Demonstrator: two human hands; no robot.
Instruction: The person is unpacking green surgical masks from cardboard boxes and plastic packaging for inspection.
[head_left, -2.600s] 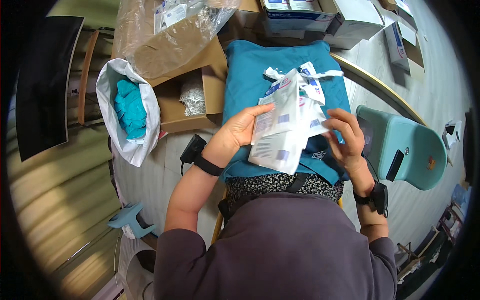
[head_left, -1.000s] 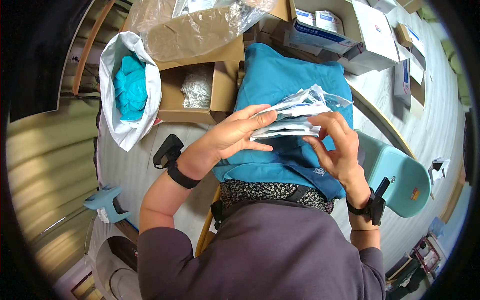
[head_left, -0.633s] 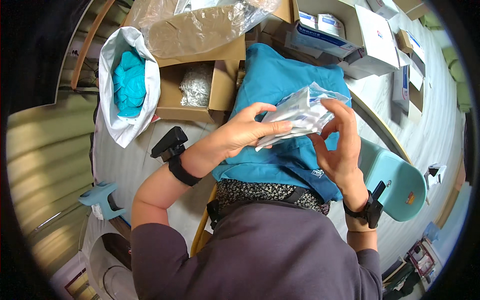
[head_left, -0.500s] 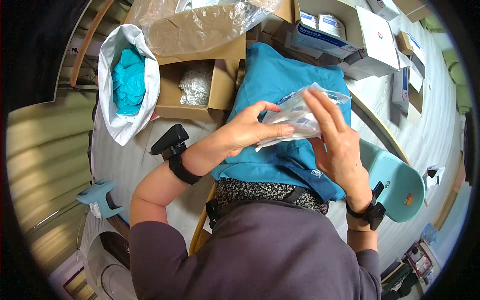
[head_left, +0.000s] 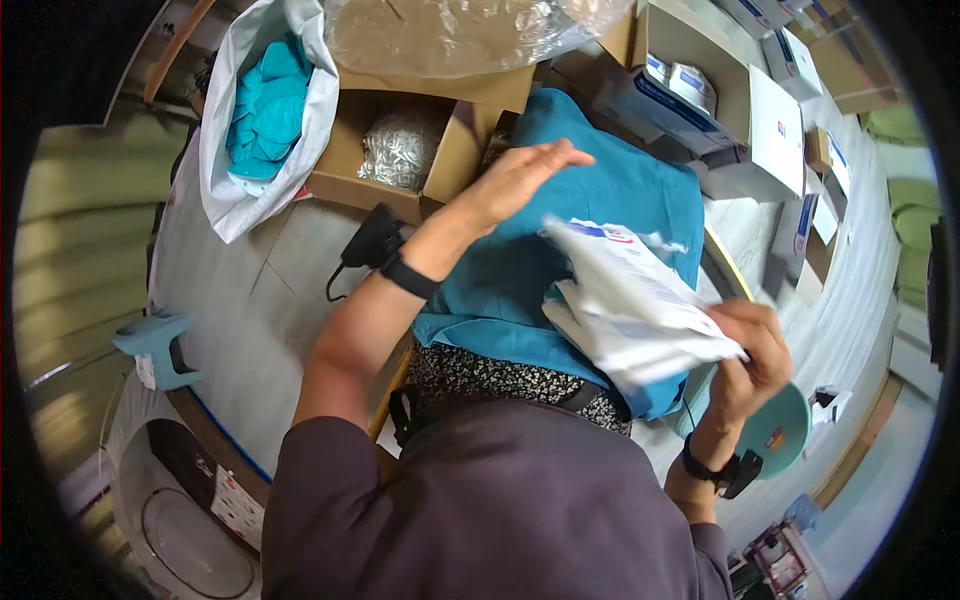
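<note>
My right hand grips one corner of a white plastic pouch with blue and red print. The pouch hangs out to the left over my lap, its near end smeared by motion. My left hand is apart from it, fingers stretched out, holding nothing. Beneath both hands a teal apron covers my lap and the patterned cloth under it. Whatever lies inside the pouch cannot be made out.
A white sack of teal pieces stands far left. Beside it, a cardboard box holds a clear bag of small white pieces. White cartons stand far right. A teal stool is near my right wrist.
My left hand has let go of the pouch and moved up and away. My right hand has gone right and down, now gripping the pouch by its corner, its white printed side showing.
</note>
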